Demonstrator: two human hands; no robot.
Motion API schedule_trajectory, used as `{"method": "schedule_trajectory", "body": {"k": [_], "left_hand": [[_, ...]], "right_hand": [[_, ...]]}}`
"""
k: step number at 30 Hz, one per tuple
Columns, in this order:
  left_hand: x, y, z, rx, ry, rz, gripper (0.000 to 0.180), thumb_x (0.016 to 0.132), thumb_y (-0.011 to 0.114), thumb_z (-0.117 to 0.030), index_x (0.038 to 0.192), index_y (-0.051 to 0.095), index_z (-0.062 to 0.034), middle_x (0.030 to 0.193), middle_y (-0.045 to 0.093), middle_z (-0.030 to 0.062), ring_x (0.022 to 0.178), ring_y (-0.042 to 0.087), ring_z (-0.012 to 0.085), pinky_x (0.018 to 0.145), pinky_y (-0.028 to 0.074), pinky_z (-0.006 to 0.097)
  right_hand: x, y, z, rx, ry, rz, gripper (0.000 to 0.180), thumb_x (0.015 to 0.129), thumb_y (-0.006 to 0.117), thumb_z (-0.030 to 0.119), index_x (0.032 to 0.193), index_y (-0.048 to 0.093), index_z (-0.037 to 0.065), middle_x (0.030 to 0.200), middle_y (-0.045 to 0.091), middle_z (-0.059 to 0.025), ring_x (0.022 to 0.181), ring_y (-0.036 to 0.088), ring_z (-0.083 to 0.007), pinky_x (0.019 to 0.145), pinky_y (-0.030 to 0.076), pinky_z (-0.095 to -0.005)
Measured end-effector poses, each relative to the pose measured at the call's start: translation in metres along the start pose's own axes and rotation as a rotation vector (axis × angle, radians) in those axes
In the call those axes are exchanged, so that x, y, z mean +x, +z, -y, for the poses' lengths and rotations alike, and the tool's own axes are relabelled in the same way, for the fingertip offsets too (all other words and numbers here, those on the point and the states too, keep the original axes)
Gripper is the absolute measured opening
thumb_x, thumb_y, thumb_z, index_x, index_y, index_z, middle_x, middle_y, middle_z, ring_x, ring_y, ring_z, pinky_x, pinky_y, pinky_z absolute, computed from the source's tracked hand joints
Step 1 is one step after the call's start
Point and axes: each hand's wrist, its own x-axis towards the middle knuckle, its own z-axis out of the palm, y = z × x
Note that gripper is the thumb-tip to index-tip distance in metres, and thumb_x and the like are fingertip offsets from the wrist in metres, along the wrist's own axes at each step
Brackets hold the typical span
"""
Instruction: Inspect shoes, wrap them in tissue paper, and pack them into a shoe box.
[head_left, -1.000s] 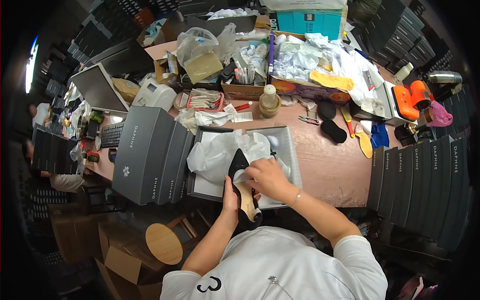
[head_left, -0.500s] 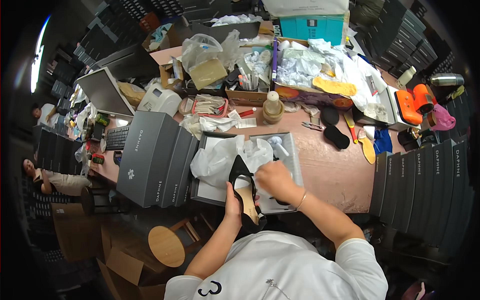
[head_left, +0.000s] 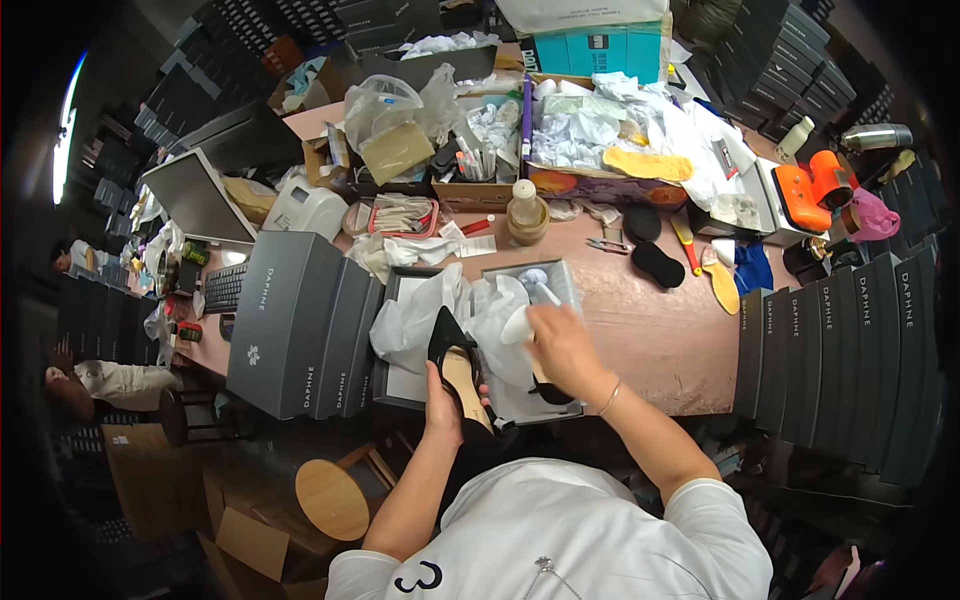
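Observation:
My left hand [head_left: 442,405] is wrapped round a black pointed slingback shoe [head_left: 444,342] with a beige insole, toe pointing away from me. To its right, my right hand [head_left: 565,350] is closed on a white rounded piece [head_left: 516,328] that sticks out on its left; its kind is unclear. Under both hands sits an opened grey shoe box [head_left: 568,290] with white tissue paper [head_left: 412,325] bunched in its left half. In the right half lies a white stick with a crumpled end [head_left: 541,284]. A second black shoe [head_left: 553,392] shows partly beneath my right hand.
Grey shoe boxes stand at left [head_left: 285,320] and right [head_left: 860,350]. Behind are a glue bottle [head_left: 526,212], black oval pads [head_left: 656,265], pliers [head_left: 607,245], a yellow insole [head_left: 720,285] and a carton of crumpled paper [head_left: 590,125]. A wooden stool [head_left: 345,497] stands below left.
My right hand has drawn away from the shoe's toe, and a white rounded piece now shows in it. The left hand still holds the shoe. The view has shifted slightly.

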Motion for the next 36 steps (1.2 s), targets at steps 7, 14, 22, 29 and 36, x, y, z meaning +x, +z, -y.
{"method": "schedule_trajectory", "body": {"k": [7, 14, 22, 29, 36], "left_hand": [[-0.034, 0.052, 0.025, 0.008, 0.11, -0.042, 0.069, 0.096, 0.026, -0.062, 0.143, 0.032, -0.0108, 0.142, 0.04, 0.007, 0.13, 0.039, 0.022, 0.107, 0.034, 0.037], [0.01, -0.018, -0.01, -0.053, 0.111, 0.277, 0.061, 0.095, 0.035, -0.061, 0.126, 0.044, -0.0096, 0.102, 0.06, 0.0082, 0.091, 0.062, 0.0215, 0.081, 0.052, 0.036], [0.007, -0.013, -0.022, 0.266, 0.201, -0.103, 0.037, 0.094, 0.055, -0.041, 0.118, 0.047, -0.0132, 0.083, 0.06, 0.0079, 0.07, 0.062, 0.0179, 0.062, 0.053, 0.032], [-0.001, -0.018, -0.003, 0.098, 0.116, 0.021, 0.025, 0.097, 0.053, -0.028, 0.112, 0.051, -0.0084, 0.083, 0.062, 0.0089, 0.07, 0.063, 0.0195, 0.064, 0.053, 0.033], [0.011, -0.001, 0.01, 0.09, 0.067, 0.091, 0.024, 0.095, 0.054, -0.029, 0.109, 0.053, -0.0088, 0.088, 0.059, 0.0048, 0.08, 0.061, 0.0165, 0.071, 0.051, 0.029]], "right_hand": [[0.009, 0.083, 0.055, 0.494, 0.225, 0.565, 0.075, 0.097, 0.029, 0.054, 0.094, 0.059, -0.014, 0.1, 0.055, -0.031, 0.101, 0.051, -0.0427, 0.103, 0.024, -0.0591], [-0.01, 0.073, 0.084, 0.602, 0.199, 0.463, 0.077, 0.094, 0.035, 0.059, 0.116, 0.05, -0.013, 0.098, 0.056, -0.0315, 0.099, 0.05, -0.0441, 0.094, 0.031, -0.0528], [-0.025, 0.089, 0.105, 0.634, 0.166, 0.329, 0.083, 0.089, 0.047, 0.059, 0.14, 0.03, -0.005, 0.131, 0.044, -0.0314, 0.122, 0.041, -0.0461, 0.1, 0.029, -0.0518], [-0.061, 0.03, 0.065, 1.074, 0.013, 0.641, 0.061, 0.095, 0.047, 0.044, 0.134, 0.043, -0.003, 0.14, 0.036, -0.0296, 0.131, 0.031, -0.0447, 0.109, 0.027, -0.0431], [-0.056, 0.041, 0.067, 0.369, 0.127, 0.654, 0.051, 0.09, 0.051, 0.024, 0.136, 0.044, 0.002, 0.153, 0.002, -0.028, 0.141, 0.007, -0.0479, 0.108, 0.016, -0.0622]]}}
